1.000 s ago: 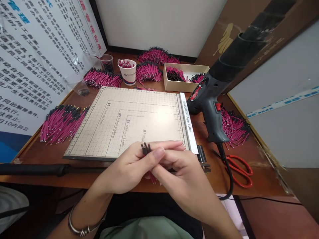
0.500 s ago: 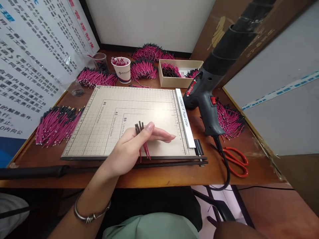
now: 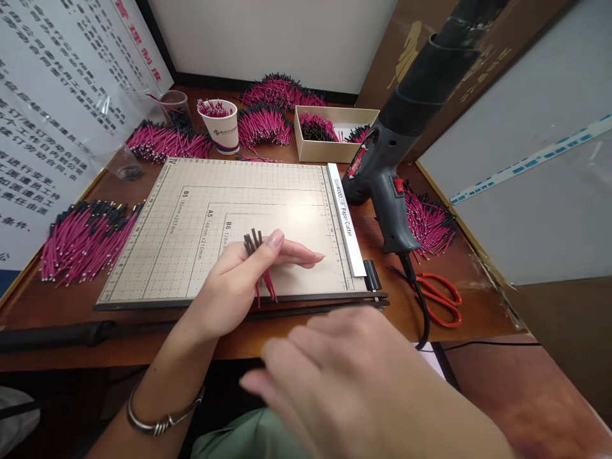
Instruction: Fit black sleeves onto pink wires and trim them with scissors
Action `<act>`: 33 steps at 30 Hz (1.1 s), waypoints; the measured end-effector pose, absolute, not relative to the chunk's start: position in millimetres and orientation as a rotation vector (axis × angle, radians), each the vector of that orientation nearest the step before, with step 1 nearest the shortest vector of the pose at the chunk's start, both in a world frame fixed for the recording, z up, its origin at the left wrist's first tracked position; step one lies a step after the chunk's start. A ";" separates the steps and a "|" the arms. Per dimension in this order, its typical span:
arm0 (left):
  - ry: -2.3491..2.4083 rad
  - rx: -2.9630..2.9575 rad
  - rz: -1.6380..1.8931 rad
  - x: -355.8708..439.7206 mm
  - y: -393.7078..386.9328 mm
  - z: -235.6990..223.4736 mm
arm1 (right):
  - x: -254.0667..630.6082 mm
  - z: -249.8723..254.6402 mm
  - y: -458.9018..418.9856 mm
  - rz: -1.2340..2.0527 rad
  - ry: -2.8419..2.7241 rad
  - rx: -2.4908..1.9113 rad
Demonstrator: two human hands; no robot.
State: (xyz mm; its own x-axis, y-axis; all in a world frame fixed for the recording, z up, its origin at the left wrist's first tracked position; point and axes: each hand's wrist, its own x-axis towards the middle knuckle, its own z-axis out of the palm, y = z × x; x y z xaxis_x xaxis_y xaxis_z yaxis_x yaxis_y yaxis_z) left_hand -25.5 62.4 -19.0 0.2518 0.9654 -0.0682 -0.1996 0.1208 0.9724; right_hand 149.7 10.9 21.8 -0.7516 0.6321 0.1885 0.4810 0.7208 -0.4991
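Note:
My left hand [image 3: 239, 280] hovers over the near edge of the paper cutter board [image 3: 191, 210] and pinches a few short pink wires with black sleeved ends [image 3: 255, 255] between thumb and forefinger; the other fingers stretch out to the right. My right hand [image 3: 344, 376] is close to the camera, blurred, fingers spread and pointing left, holding nothing. It sits below the board's cutter arm [image 3: 143, 322].
Piles of pink wires [image 3: 81, 239] lie left, back [image 3: 167, 141] and right [image 3: 425, 220]. A paper cup [image 3: 220, 125], a cardboard box [image 3: 329, 132], a heat gun [image 3: 382, 191] and red scissors [image 3: 437, 298] stand around the board. A printed sign leans at left.
The hands, joined on the wires a second ago, have parted. The left keeps the wires. The right dropped out of view, then came back up, open, near the camera.

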 end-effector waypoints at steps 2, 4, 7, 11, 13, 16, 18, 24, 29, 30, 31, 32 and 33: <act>0.946 1.102 1.041 -25.5 62.1 -17.3 | 142.3 26.5 33.3 0.443 -2.598 -0.846; 0.965 1.120 1.026 -25.8 62.2 -15.7 | 137.9 25.1 44.8 0.341 -2.617 -0.873; 0.971 1.142 1.011 -26.3 62.4 -14.8 | 135.6 19.2 50.2 0.284 -2.644 -0.921; 0.941 1.096 1.012 -26.5 61.9 -15.4 | 136.4 14.1 55.4 0.306 -2.617 -0.943; 0.893 1.094 1.016 -26.7 61.0 -15.3 | 137.6 10.9 58.8 0.360 -2.533 -0.996; 0.780 1.112 1.006 -27.1 59.5 -14.6 | 138.5 4.3 62.6 0.410 -2.306 -1.061; 0.714 1.117 1.011 -27.1 59.0 -13.9 | 137.5 0.5 64.7 0.428 -2.168 -1.032; 0.658 1.194 1.043 -25.5 61.0 -14.2 | 133.1 -2.6 75.9 1.007 -1.962 -0.826; 0.778 1.280 1.010 -24.1 63.1 -15.2 | 132.1 -8.6 83.3 1.333 -1.879 -0.828; 0.810 1.279 0.998 -23.6 63.8 -15.4 | 131.9 -9.8 83.7 1.369 -1.859 -0.830; 0.831 1.269 0.992 -22.9 64.5 -15.5 | 131.9 -10.8 83.9 1.400 -1.833 -0.837; 0.841 1.253 0.992 -22.2 64.8 -15.6 | 131.9 -11.4 83.9 1.428 -1.807 -0.847; 0.849 1.236 0.995 -21.5 64.4 -15.5 | 132.0 -11.6 83.9 1.455 -1.781 -0.855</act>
State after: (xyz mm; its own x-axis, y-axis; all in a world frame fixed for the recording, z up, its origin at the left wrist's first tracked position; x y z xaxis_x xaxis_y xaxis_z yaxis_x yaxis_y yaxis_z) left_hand -21.5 64.4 -15.5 0.3519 0.9360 0.0064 -0.1408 0.0462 0.9890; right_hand 132.0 83.9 -11.6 -0.5575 0.8248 0.0947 0.0719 0.1616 -0.9842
